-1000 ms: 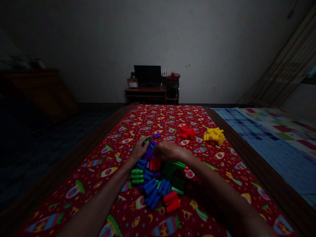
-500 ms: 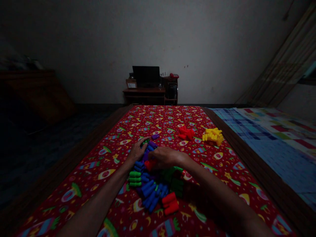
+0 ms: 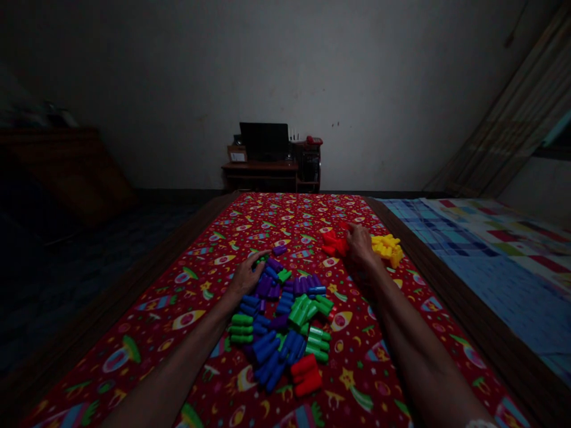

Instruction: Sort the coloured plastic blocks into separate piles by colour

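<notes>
A mixed heap of blue, green, purple and red plastic blocks lies on a red patterned cloth. My left hand rests on the heap's far left edge, fingers spread over purple and blue pieces. My right hand reaches far right, between a small pile of red blocks and a pile of yellow blocks. Its fingers touch the red pile; whether they grip a piece is hidden. A lone purple block lies just beyond my left hand.
A low wooden desk with a dark monitor stands against the far wall. A blue checked bedsheet lies right of the cloth. Dark floor and a wooden board are at the left.
My right hand left the mixed heap and moved far right to the red pile. The red piece it covered in the heap is gone from there. My left hand stayed put.
</notes>
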The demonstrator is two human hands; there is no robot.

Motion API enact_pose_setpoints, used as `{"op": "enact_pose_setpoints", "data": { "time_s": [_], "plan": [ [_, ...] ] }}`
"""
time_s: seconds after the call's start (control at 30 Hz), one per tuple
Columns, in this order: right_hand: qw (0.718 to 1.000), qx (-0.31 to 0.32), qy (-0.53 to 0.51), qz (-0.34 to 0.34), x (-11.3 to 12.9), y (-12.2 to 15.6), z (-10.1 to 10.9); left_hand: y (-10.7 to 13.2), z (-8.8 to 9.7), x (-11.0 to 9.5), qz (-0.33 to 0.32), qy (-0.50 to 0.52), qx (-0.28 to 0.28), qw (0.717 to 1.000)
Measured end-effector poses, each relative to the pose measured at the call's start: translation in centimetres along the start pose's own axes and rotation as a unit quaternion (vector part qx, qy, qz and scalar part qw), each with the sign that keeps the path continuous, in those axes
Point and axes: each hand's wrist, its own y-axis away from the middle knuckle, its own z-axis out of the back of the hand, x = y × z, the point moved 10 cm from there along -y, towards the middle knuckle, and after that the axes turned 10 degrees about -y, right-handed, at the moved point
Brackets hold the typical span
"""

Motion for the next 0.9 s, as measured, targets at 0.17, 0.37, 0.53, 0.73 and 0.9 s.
{"op": "enact_pose_setpoints", "data": {
  "time_s": [0.17,0.37,0.53,0.73,0.9],
  "plan": [
    [0.998,0.058,-0.007,0.005,-0.6,0.1,-2.1,0.1,0.0,0.2,0.008,-0.004,0.001,1.0],
    [0.998,0.026,-0.047,0.027,2.4,0.0,0.6,0.1,-0.1,0.1,0.011,-0.002,0.004,1.0],
    [0.971,0.143,-0.135,0.134,9.6,3.1,2.3,0.0,-0.1,-0.1,0.008,0.009,0.001,1.0],
    [0.906,0.367,0.037,0.206,11.0,13.6,0.4,0.0,-0.3,0.1,0.009,0.015,-0.001,1.0],
    [0.919,0.307,0.051,0.244,8.1,18.0,-2.0,-0.1,-0.4,0.0,0.009,0.01,-0.001,1.0]
  ]
}}
